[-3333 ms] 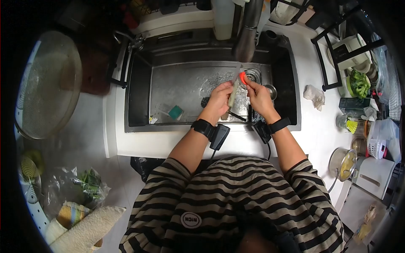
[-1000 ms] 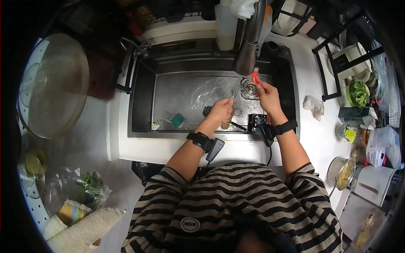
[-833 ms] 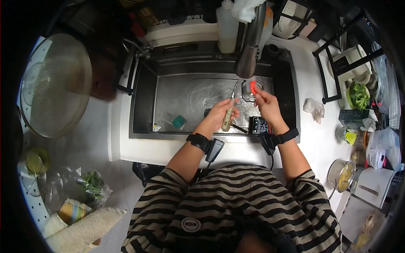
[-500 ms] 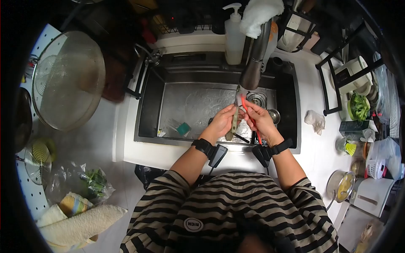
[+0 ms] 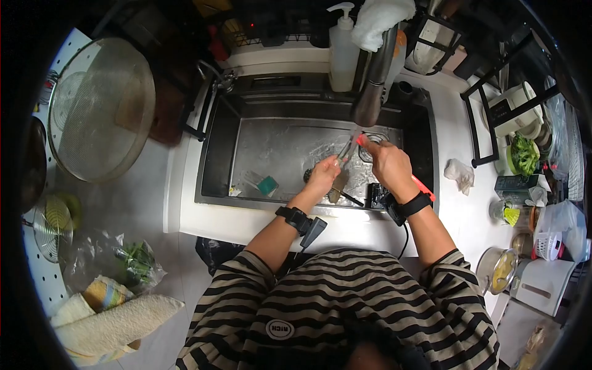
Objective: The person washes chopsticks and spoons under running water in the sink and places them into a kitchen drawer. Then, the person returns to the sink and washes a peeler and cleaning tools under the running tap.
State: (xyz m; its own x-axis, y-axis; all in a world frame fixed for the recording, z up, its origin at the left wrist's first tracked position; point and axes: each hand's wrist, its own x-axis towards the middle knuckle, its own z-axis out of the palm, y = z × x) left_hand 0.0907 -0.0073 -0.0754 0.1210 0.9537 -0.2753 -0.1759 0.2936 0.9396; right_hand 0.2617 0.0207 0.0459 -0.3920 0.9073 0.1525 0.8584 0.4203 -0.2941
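Over the steel sink point(image 5: 271, 139), my left hand point(image 5: 323, 177) pinches a slender pale, shiny piece point(image 5: 348, 151) below the dark faucet point(image 5: 369, 102); its kind is unclear. My right hand point(image 5: 391, 165) is closed around a long red-handled tool point(image 5: 424, 188). Its red front end meets the upper tip of the pale piece, and its handle sticks out beside my right wrist. Water runs from the faucet close to both. A brownish lump point(image 5: 336, 190) shows just below my left fingers, and a dark thin stick point(image 5: 353, 198) lies beside it.
A clear item with a green part point(image 5: 267, 186) lies in the sink's left side. Soap pump bottle point(image 5: 343, 52) stands behind the faucet. A crumpled white cloth point(image 5: 460, 176) is on the right counter; a large mesh strainer point(image 5: 102, 111) hangs at left.
My right hand has turned over and moved up and right, swinging the red handle outward past the wrist. My left hand has shifted slightly left and down, and the pale piece now slants.
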